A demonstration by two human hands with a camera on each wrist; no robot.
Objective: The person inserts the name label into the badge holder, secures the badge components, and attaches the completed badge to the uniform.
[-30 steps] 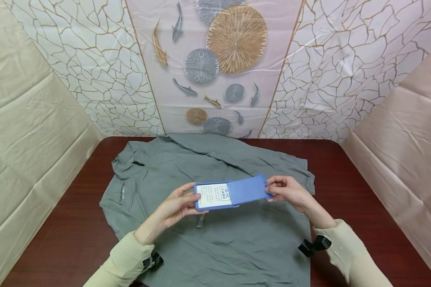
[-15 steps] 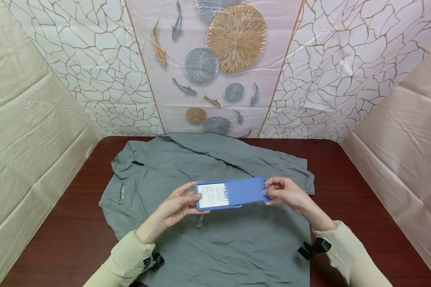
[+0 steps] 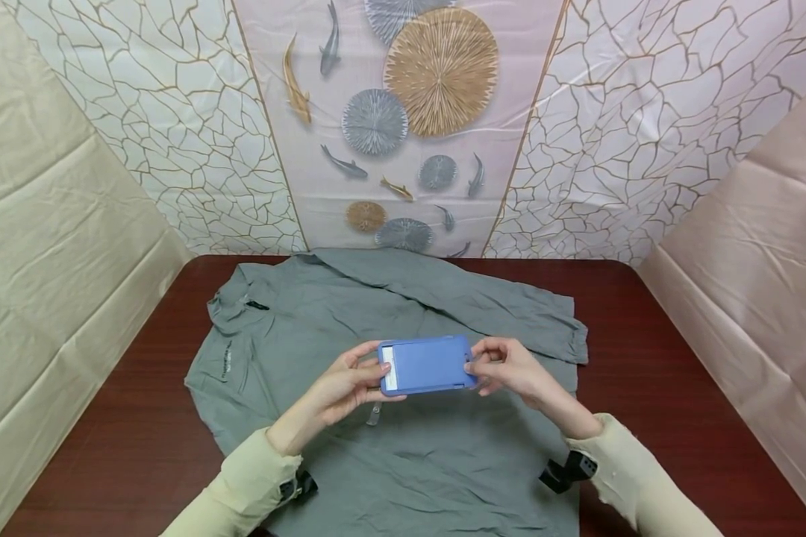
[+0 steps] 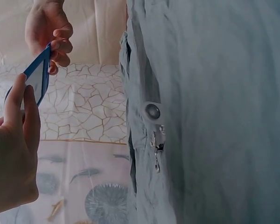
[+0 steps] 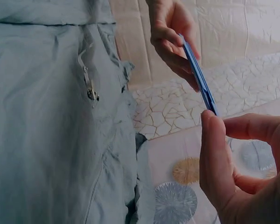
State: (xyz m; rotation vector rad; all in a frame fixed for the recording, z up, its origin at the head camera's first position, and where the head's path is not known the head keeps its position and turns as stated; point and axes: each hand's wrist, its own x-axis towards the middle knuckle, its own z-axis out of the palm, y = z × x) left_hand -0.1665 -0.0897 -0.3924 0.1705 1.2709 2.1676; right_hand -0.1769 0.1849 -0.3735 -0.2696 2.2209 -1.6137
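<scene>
A blue card holder [image 3: 430,365] is held level between both hands over the grey-green jacket [image 3: 403,462]. Its sliding cover lies over most of the holder, with a narrow strip of the white printed card [image 3: 390,368] showing at the left end. My left hand [image 3: 352,384] grips that end, thumb on the front. At the opposite end, my right hand [image 3: 510,369] pinches the cover's edge between thumb and index finger; the right wrist view shows these fingertips [image 5: 212,119] and the holder edge-on. Below the holder, a badge clip [image 4: 157,144] with a round reel lies on the jacket.
The jacket spreads across a dark red-brown table [image 3: 645,350], its collar [image 3: 231,302] to the left and a sleeve [image 3: 510,298] along the back. A patterned cloth [image 3: 403,134] hangs behind, with beige cloth [image 3: 745,261] at the sides.
My right hand has moved left, sliding the blue cover over the card until only a thin white strip shows. My left hand has shifted slightly right with the holder.
</scene>
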